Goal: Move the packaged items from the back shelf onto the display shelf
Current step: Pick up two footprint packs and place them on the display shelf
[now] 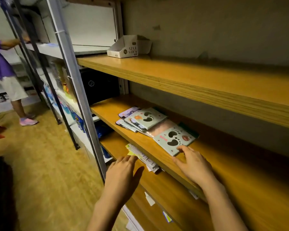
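Note:
Flat pale-green packaged items printed with dark footprints lie on the middle wooden shelf. One single package rests nearest me, and a fanned stack lies behind it to the left. My right hand is flat on the shelf, its fingertips touching the near edge of the single package without gripping it. My left hand hovers open below the shelf edge, close to a pile of paper packets on the lower shelf.
A white open "glue stick" carton stands on the upper wooden shelf. A grey metal rack post rises at left. Another person in purple stands far left on the wooden floor.

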A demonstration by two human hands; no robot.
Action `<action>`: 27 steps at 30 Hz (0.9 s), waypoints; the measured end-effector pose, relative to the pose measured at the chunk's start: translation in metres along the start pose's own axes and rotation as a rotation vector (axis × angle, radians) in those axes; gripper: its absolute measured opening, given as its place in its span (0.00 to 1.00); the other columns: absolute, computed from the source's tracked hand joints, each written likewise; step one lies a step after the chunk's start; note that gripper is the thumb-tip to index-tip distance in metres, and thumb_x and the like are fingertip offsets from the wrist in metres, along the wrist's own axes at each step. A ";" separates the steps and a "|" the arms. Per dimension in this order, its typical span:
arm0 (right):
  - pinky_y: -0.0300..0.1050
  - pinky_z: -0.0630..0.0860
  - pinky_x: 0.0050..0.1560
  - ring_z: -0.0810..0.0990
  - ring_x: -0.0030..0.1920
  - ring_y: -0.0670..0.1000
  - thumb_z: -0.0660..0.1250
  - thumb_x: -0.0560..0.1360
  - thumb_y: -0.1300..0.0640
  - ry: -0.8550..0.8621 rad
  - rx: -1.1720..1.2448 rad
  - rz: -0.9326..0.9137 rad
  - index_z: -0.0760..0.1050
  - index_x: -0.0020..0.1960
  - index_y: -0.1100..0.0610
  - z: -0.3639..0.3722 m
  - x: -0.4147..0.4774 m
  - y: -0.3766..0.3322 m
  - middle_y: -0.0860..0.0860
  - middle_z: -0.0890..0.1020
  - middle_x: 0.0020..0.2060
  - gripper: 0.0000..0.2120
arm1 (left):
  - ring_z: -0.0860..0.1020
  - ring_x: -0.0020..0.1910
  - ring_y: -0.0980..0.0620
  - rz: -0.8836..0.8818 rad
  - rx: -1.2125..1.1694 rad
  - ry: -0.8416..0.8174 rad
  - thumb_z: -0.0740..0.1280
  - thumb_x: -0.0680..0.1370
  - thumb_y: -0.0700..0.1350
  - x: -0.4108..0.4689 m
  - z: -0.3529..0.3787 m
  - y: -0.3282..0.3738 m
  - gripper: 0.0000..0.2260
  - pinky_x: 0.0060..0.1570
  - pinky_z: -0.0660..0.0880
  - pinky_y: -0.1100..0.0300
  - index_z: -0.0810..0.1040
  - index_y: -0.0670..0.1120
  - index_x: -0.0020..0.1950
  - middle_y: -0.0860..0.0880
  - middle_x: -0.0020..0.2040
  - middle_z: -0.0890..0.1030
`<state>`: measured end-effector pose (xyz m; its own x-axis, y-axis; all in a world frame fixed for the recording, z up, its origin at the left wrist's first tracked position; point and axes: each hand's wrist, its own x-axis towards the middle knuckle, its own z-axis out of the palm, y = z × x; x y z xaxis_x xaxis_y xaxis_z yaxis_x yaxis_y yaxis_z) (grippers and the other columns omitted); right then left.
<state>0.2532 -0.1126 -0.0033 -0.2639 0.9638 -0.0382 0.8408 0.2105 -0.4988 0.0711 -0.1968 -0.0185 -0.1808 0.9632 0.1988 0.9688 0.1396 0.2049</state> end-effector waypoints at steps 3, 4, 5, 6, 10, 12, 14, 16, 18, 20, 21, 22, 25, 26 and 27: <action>0.51 0.70 0.63 0.66 0.68 0.52 0.60 0.76 0.45 -0.001 -0.027 0.047 0.63 0.69 0.47 0.001 0.018 -0.001 0.47 0.68 0.69 0.22 | 0.71 0.63 0.53 -0.019 -0.022 0.041 0.50 0.77 0.62 0.037 0.002 -0.008 0.24 0.60 0.70 0.58 0.68 0.51 0.66 0.52 0.64 0.75; 0.51 0.70 0.64 0.67 0.68 0.52 0.60 0.76 0.45 0.011 -0.031 0.069 0.63 0.69 0.47 0.001 0.023 -0.001 0.48 0.68 0.69 0.22 | 0.71 0.62 0.52 -0.026 -0.036 0.051 0.49 0.77 0.62 0.051 0.001 -0.011 0.25 0.60 0.70 0.57 0.69 0.50 0.66 0.51 0.63 0.76; 0.51 0.70 0.64 0.67 0.68 0.52 0.60 0.76 0.45 0.026 -0.034 0.092 0.63 0.69 0.47 0.001 0.028 -0.002 0.48 0.68 0.69 0.22 | 0.71 0.62 0.52 -0.032 -0.051 0.054 0.49 0.77 0.63 0.064 0.001 -0.014 0.26 0.59 0.69 0.56 0.69 0.49 0.66 0.50 0.63 0.76; 0.51 0.71 0.64 0.67 0.68 0.52 0.60 0.76 0.44 0.040 -0.037 0.115 0.63 0.69 0.46 0.001 0.031 -0.003 0.48 0.68 0.69 0.22 | 0.71 0.63 0.51 -0.035 -0.062 0.046 0.48 0.77 0.63 0.078 0.001 -0.017 0.27 0.59 0.69 0.55 0.69 0.48 0.66 0.49 0.63 0.76; 0.51 0.73 0.63 0.68 0.68 0.51 0.61 0.76 0.44 0.074 -0.042 0.208 0.63 0.69 0.46 0.010 0.045 -0.008 0.47 0.68 0.69 0.22 | 0.69 0.66 0.47 0.014 -0.034 -0.010 0.48 0.75 0.66 0.135 0.007 -0.028 0.31 0.64 0.66 0.51 0.68 0.45 0.66 0.45 0.65 0.75; 0.51 0.73 0.63 0.68 0.68 0.51 0.60 0.76 0.44 0.117 -0.050 0.277 0.62 0.70 0.46 0.011 0.052 -0.013 0.46 0.67 0.70 0.23 | 0.68 0.67 0.45 0.050 -0.018 -0.034 0.47 0.72 0.69 0.163 0.010 -0.030 0.35 0.64 0.67 0.49 0.67 0.45 0.67 0.44 0.66 0.74; 0.51 0.73 0.63 0.69 0.68 0.50 0.59 0.76 0.44 0.162 -0.044 0.338 0.62 0.70 0.46 0.012 0.059 -0.018 0.46 0.68 0.70 0.24 | 0.69 0.67 0.44 0.091 -0.034 -0.046 0.48 0.69 0.72 0.188 0.011 -0.030 0.41 0.63 0.68 0.49 0.67 0.43 0.67 0.42 0.66 0.74; 0.51 0.73 0.63 0.69 0.67 0.50 0.58 0.76 0.43 0.207 -0.024 0.388 0.63 0.70 0.46 0.015 0.066 -0.025 0.46 0.68 0.69 0.23 | 0.67 0.68 0.43 0.137 -0.053 -0.078 0.52 0.65 0.75 0.212 0.014 -0.032 0.45 0.65 0.67 0.50 0.66 0.40 0.68 0.41 0.67 0.72; 0.52 0.71 0.64 0.68 0.68 0.50 0.57 0.76 0.42 0.239 0.008 0.432 0.62 0.70 0.46 0.022 0.070 -0.033 0.46 0.67 0.70 0.24 | 0.61 0.72 0.42 0.167 -0.032 -0.163 0.56 0.63 0.75 0.233 0.019 -0.035 0.50 0.68 0.62 0.49 0.59 0.38 0.71 0.39 0.72 0.65; 0.51 0.69 0.66 0.66 0.69 0.50 0.56 0.77 0.42 0.252 0.016 0.479 0.62 0.71 0.46 0.031 0.072 -0.041 0.44 0.66 0.71 0.24 | 0.57 0.73 0.41 0.190 0.005 -0.238 0.58 0.60 0.76 0.249 0.024 -0.038 0.56 0.68 0.62 0.49 0.53 0.37 0.73 0.38 0.74 0.60; 0.48 0.69 0.66 0.66 0.69 0.49 0.56 0.77 0.42 0.263 0.017 0.504 0.62 0.70 0.46 0.035 0.072 -0.045 0.44 0.66 0.70 0.23 | 0.57 0.73 0.41 0.206 0.028 -0.258 0.59 0.59 0.77 0.255 0.026 -0.039 0.57 0.67 0.62 0.49 0.52 0.37 0.73 0.38 0.74 0.60; 0.47 0.69 0.64 0.67 0.68 0.48 0.56 0.77 0.43 0.283 0.021 0.528 0.63 0.70 0.46 0.040 0.072 -0.047 0.45 0.67 0.69 0.23 | 0.57 0.73 0.41 0.225 0.051 -0.269 0.60 0.58 0.77 0.261 0.028 -0.039 0.58 0.67 0.61 0.48 0.52 0.37 0.73 0.38 0.74 0.60; 0.46 0.69 0.63 0.68 0.67 0.48 0.55 0.77 0.43 0.360 0.024 0.595 0.63 0.69 0.47 0.050 0.072 -0.054 0.45 0.69 0.68 0.22 | 0.58 0.71 0.39 0.260 0.105 -0.288 0.64 0.58 0.75 0.275 0.032 -0.041 0.57 0.66 0.62 0.48 0.54 0.36 0.72 0.37 0.72 0.61; 0.46 0.69 0.63 0.68 0.67 0.48 0.55 0.77 0.42 0.379 0.020 0.620 0.63 0.70 0.48 0.053 0.072 -0.057 0.46 0.69 0.68 0.23 | 0.59 0.70 0.39 0.265 0.121 -0.283 0.64 0.57 0.75 0.279 0.032 -0.043 0.57 0.66 0.63 0.48 0.55 0.36 0.72 0.37 0.71 0.62; 0.46 0.69 0.64 0.68 0.68 0.49 0.55 0.77 0.42 0.394 0.017 0.648 0.62 0.70 0.48 0.055 0.072 -0.060 0.46 0.68 0.69 0.23 | 0.61 0.69 0.38 0.277 0.135 -0.254 0.65 0.56 0.75 0.282 0.032 -0.045 0.57 0.65 0.64 0.48 0.57 0.36 0.71 0.36 0.70 0.63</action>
<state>0.1580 -0.0646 -0.0237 0.4713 0.8818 -0.0171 0.7621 -0.4169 -0.4953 -0.0177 0.0755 -0.0026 0.1217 0.9924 -0.0182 0.9916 -0.1208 0.0460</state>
